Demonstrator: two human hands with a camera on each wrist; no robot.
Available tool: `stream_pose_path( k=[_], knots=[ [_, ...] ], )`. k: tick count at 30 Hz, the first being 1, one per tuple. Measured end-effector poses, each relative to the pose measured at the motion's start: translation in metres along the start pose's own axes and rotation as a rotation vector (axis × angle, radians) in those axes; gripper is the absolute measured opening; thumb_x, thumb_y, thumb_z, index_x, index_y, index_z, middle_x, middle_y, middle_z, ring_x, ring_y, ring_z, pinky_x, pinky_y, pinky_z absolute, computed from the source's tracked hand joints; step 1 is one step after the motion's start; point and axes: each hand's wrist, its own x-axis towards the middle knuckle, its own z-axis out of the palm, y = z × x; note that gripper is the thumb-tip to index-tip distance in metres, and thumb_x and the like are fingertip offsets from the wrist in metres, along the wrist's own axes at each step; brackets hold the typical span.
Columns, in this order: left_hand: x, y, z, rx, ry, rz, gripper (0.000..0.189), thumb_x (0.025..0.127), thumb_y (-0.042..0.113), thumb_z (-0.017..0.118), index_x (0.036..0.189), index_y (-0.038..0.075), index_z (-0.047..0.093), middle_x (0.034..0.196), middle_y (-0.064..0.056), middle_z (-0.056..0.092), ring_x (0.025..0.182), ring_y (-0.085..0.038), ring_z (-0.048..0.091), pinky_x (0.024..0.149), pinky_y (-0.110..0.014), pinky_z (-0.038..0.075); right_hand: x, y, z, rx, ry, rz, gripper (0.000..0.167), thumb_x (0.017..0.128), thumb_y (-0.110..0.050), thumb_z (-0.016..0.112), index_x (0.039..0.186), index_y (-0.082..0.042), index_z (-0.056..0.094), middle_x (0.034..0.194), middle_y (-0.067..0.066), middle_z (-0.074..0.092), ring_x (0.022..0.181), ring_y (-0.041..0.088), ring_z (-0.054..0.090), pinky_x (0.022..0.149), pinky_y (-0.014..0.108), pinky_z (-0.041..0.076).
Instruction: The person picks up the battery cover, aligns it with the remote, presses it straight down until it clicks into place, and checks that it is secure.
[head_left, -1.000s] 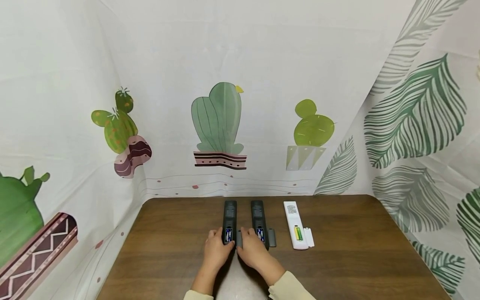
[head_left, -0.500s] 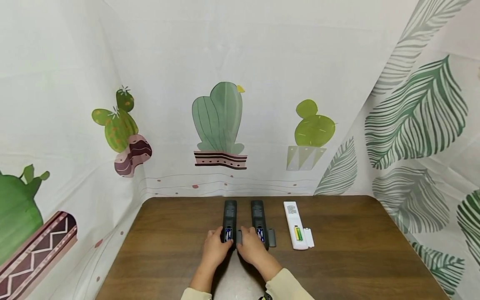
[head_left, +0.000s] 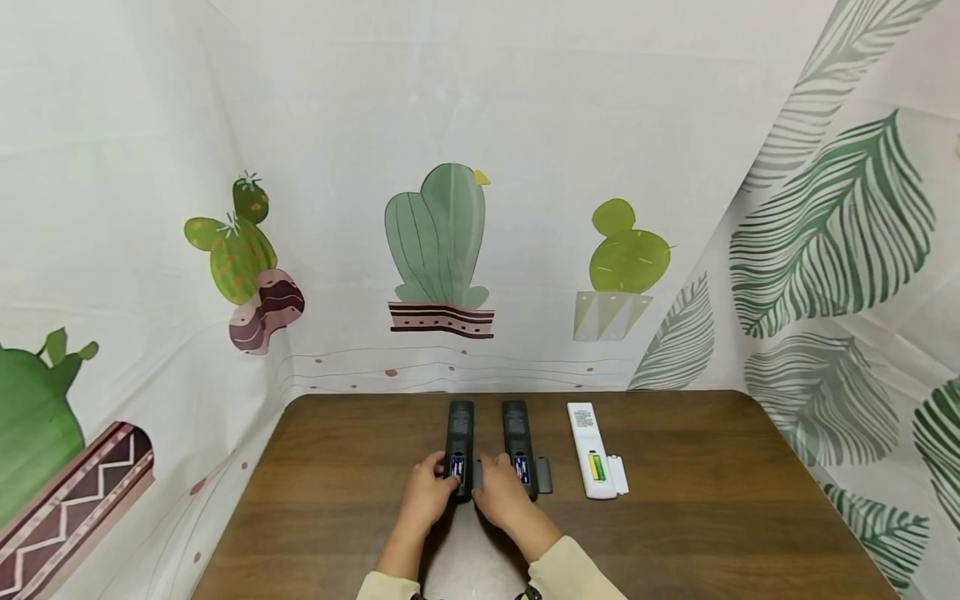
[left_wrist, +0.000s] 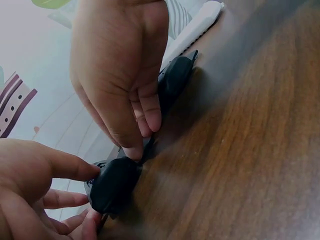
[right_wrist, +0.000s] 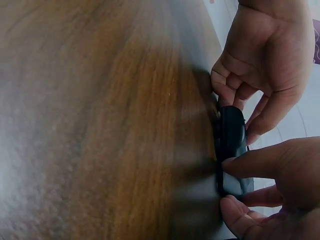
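A black remote control point(head_left: 461, 425) lies face down with blue batteries point(head_left: 457, 469) showing in its bay. My left hand point(head_left: 426, 497) holds its lower end, fingers along the left side and thumb over the bay; in the left wrist view this grip wraps the remote's rounded end point(left_wrist: 116, 184). Just to the right lies a grey battery cover point(head_left: 477, 476), mostly hidden by my right hand point(head_left: 502, 497). In the right wrist view, thumb and fingers pinch the cover point(right_wrist: 231, 184) beside the remote. My right hand also overlaps the lower part of a second black remote point(head_left: 516, 425).
The second remote has blue batteries point(head_left: 521, 468) in its bay and a grey cover point(head_left: 544, 476) at its right. Farther right lies a white remote point(head_left: 585, 429) with green-yellow batteries point(head_left: 597, 467) and a white cover point(head_left: 617, 475). A printed cloth point(head_left: 525, 250) hangs behind the wooden table point(head_left: 712, 492).
My left thumb has moved from the remote's lower right edge onto the batteries, and the left hand has shifted slightly left. My right hand has barely moved; the remotes lie where they were.
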Motion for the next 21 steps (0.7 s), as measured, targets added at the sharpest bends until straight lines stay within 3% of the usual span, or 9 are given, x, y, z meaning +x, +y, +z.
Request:
stream_pose_path(
  k=[8,21],
  knots=[
    [0.0024,-0.0023,0.0002,-0.072,-0.016,-0.039,0.047,0.08,0.004,0.074,0.124,-0.008,0.064,0.094,-0.014,0.068,0.088,-0.025,0.063,0.083,-0.043,0.052,0.002,0.002,0.003,0.008,0.0,0.018,0.063,0.084,-0.007,0.077,0.138,0.014,0.051,0.121,0.03,0.055,0.107,0.04,0.064,0.089,0.049,0.057],
    [0.0003,-0.0049,-0.0008,-0.195,-0.059,-0.056,0.052,0.084,0.0,0.071,0.132,-0.015,0.056,0.103,-0.02,0.062,0.09,-0.023,0.061,0.077,-0.035,0.056,0.0006,0.0004,0.0033,0.009,0.013,0.026,0.06,0.085,-0.007,0.078,0.137,0.01,0.053,0.128,0.031,0.052,0.112,0.042,0.062,0.089,0.05,0.056]
  ],
)
